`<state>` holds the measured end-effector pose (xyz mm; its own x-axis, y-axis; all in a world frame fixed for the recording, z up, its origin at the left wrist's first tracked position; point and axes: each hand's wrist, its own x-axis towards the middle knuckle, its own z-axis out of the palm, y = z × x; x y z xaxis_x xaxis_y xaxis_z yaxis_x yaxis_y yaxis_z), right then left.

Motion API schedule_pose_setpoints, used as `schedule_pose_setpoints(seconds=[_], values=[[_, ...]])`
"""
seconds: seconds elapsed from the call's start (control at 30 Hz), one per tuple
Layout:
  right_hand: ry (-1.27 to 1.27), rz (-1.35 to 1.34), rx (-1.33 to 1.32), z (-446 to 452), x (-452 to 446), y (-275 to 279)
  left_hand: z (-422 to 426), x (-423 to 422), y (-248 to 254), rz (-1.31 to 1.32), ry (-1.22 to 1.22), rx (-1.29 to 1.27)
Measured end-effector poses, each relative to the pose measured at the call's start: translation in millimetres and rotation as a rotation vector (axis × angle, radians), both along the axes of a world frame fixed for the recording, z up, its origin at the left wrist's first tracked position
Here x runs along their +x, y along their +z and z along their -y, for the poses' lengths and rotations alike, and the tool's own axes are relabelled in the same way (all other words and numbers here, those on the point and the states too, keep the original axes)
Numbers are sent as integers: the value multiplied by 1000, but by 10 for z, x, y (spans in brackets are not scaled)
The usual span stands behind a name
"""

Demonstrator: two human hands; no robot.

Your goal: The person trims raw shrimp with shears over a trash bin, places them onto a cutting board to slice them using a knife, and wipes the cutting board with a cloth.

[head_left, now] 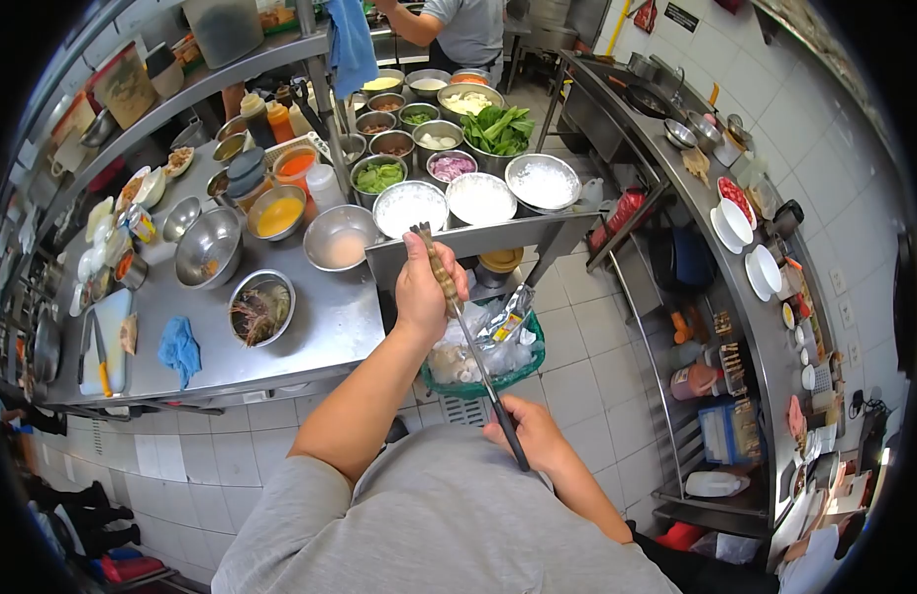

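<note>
My left hand (424, 287) is closed around a raw shrimp (442, 269), held out in front of my body with its tail upward. In my right hand (531, 434), close to my shirt, is the black handle of a long, narrow knife (483, 371), seen nearly edge-on. The blade slants up to the left, and its tip meets the lower end of the shrimp. Beyond the left forearm, a steel bowl (290, 315) on the counter contains raw shrimp. Below the hands stands a green bin (530, 358) with a plastic bag and wrappers.
The steel counter (330, 342) carries a mixing bowl (209, 247), a blue cloth (179, 348) and a cutting board (110, 342) with knives. Ahead stand several tubs of vegetables and white powder. A steel worktable (765, 366) runs along the right. A person (468, 30) stands beyond the tubs.
</note>
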<state>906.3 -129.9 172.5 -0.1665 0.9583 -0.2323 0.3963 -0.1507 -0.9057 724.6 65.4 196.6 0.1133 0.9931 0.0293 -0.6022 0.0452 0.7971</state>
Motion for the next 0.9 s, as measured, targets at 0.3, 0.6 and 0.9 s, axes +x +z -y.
schedule_pose_setpoints(seconds=[0.3,0.6,0.9], values=[[-7,36,-90,-47,-89,168,69,-90,-18,-223,-34,129],[-63,-134,-47,-67,-188,86,74,-151,134,-353,19,99],[-38,-57,-42,-77,-226,-25,159,-200,169,-408,65,165]])
